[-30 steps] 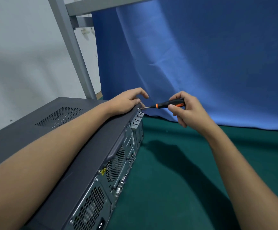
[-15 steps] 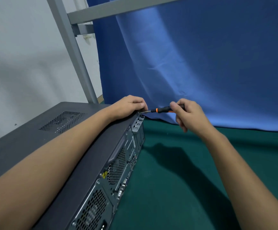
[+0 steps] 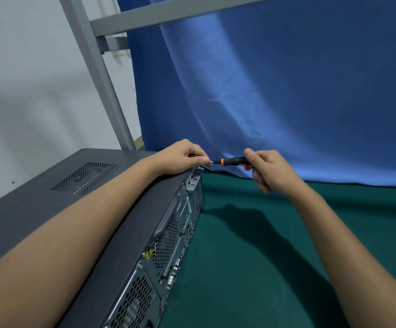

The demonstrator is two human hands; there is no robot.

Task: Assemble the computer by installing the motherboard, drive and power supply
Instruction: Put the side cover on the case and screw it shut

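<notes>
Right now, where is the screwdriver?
In the head view the screwdriver is held level in the right hand, its tip meeting the left hand's fingers at the computer case's far top rear corner.

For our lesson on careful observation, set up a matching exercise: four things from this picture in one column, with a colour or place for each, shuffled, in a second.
Column 1:
1. screwdriver
2. computer case
3. table cover
4. left hand

Column 2:
A. green
B. resting on the case's far top corner
C. held in the right hand
D. dark grey

Pairs: 1-C, 2-D, 3-A, 4-B
</notes>
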